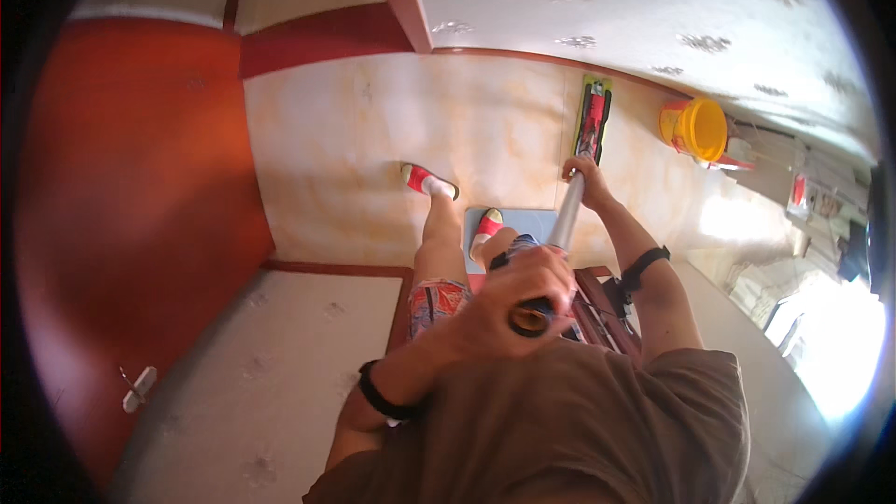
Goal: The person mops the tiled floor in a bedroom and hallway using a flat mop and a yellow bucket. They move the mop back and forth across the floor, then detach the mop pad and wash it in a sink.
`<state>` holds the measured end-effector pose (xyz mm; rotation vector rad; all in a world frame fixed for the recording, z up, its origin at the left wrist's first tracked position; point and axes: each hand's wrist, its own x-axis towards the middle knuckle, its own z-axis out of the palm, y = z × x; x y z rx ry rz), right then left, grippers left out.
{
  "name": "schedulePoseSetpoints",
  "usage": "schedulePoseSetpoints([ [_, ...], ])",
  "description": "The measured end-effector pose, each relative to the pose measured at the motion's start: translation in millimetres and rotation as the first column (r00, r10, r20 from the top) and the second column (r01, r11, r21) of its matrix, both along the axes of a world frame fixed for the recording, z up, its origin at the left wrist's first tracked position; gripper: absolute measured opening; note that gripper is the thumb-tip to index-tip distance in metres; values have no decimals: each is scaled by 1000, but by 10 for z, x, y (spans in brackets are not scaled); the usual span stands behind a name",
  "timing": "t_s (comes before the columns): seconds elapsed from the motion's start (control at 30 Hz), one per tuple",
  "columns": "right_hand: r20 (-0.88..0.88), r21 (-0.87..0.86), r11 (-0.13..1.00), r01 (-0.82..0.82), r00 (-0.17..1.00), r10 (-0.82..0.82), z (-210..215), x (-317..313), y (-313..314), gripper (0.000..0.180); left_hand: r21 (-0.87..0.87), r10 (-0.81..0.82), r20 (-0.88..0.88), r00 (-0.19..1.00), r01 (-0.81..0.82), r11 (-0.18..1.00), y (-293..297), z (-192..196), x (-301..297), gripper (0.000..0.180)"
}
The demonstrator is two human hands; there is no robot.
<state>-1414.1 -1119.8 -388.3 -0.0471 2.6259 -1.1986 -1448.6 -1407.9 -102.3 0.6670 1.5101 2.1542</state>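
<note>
A flat mop runs away from my body, its silvery pole (566,218) slanting down to the floor. The mop head (594,119), red and black with a yellow-green pad edge, lies on the floor near the far wall. My left hand (527,285) is wrapped round the top of the pole, close to my chest, where a dark end cap with an orange-brown centre shows below the fingers. Farther down, my right hand (588,182) grips the pole just above the mop head. Both hands are closed.
An orange-yellow bucket (705,129) stands right of the mop head along the wall. A grey mat (532,222) lies under my foot in its red slipper (490,221). A red-brown door (140,215) is at left, and a cluttered surface (821,196) is at right.
</note>
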Motion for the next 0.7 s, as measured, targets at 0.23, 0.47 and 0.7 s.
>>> schedulePoseSetpoints([
  [0.23, 39, -170, 957, -234, 969, 244, 130, -989, -2202, 16, -241, 338, 76, 938, -312, 919, -1839, 615, -633, 21],
  [0.47, -60, -394, 779, -488, 859, 508, 424, -1725, -4434, 18, -311, 581, -195, 790, -612, 727, -3129, 1154, -858, 20],
  [0.7, 23, -347, 798, -493, 846, 532, 529, -2130, -4609, 18, -203, 664, -304, 683, -728, 655, -3164, 1093, -1205, 33],
])
